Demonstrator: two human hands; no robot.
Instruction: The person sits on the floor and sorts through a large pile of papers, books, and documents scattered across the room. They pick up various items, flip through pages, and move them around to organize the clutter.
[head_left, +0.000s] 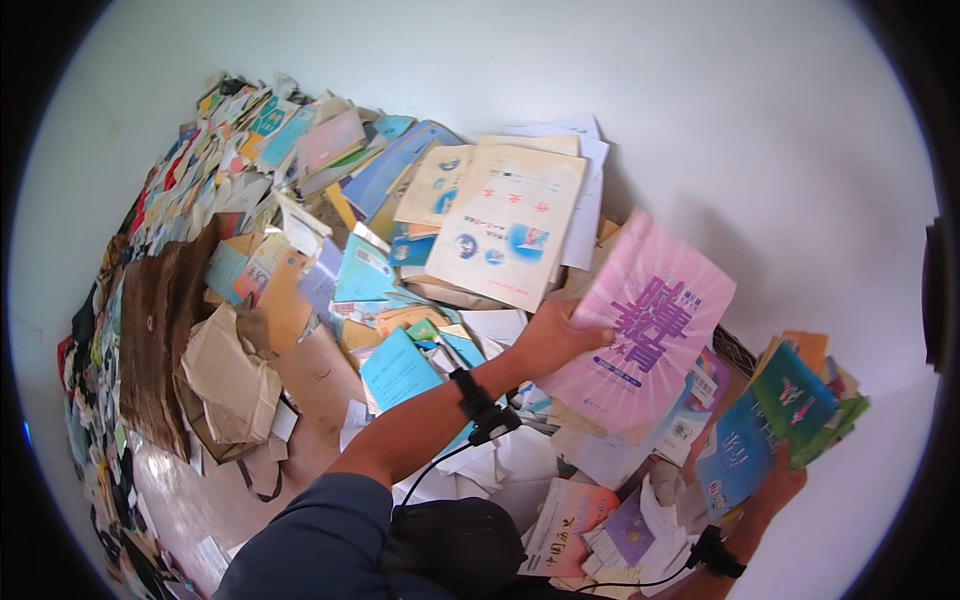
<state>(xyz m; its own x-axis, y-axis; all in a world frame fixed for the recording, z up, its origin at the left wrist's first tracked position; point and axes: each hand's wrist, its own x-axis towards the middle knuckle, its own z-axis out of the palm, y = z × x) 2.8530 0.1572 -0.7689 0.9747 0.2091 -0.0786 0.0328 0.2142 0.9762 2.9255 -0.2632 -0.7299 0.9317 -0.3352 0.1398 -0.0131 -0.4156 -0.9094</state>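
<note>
My left hand (556, 337) grips the edge of a pink paperback booklet (675, 277) with purple lettering, thumb on its cover. At the right, my right hand (781, 480) holds a bundle of books (739, 450), with a blue cover and a green cover showing; parts of it are blurred. Beyond the pink booklet, cream exercise books (499, 240) lie on top of the paper pile. Below it are loose papers and a red-and-white textbook (570, 517) that bears writing. A turquoise booklet (401, 367) lies just beyond my left forearm.
A large heap of books and paper (225, 142) runs along the white wall (420, 60) to the left. A brown wooden board (154, 322) leans there beside a crumpled tan bag (232, 382). Bare floor (180, 487) shows at lower left. Cables run from the bands on both wrists.
</note>
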